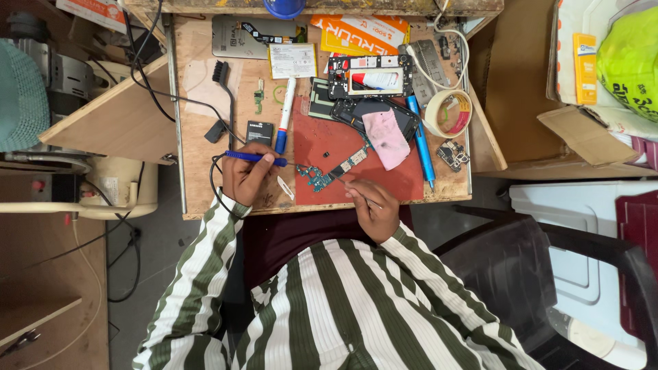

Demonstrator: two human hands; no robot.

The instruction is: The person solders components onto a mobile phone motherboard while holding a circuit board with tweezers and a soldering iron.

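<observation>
1. The left hand (241,179) is closed around a blue-handled iron (255,157), its tip pointing across toward the board (334,171) on the red mat (384,181).
2. The right hand (373,205) pinches thin tweezers (353,188), their tip touching the board's near edge.
3. The board lies between the two hands, just ahead of both.
4. Risk, as I judge it: the iron's cord (216,185) loops near the left wrist and could tug the tip off its mark; a slip of the tweezers could skid the loose board.
5. The surface (199,137) edge runs right under both wrists, so there is little support there.
6. Beyond the hands, a phone (373,113), pink cloth (385,137), tape roll (449,113) and brush (223,82) crowd the far side; the open room is left of the iron.
</observation>
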